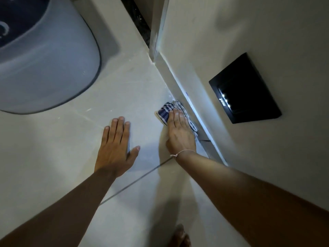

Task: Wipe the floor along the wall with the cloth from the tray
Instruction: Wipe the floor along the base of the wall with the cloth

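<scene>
Pressing cloth [167,111] flat against wall [204,50], right hand [179,134] fingers extended, left hand [115,145] splayed on floor [53,148]

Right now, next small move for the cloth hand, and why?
Probably slide the right hand and cloth forward along the baseboard toward the corner. The cloth is pressed flat at the wall edge, pale dust streaks show on the floor ahead, and the left hand is braced flat.
</scene>
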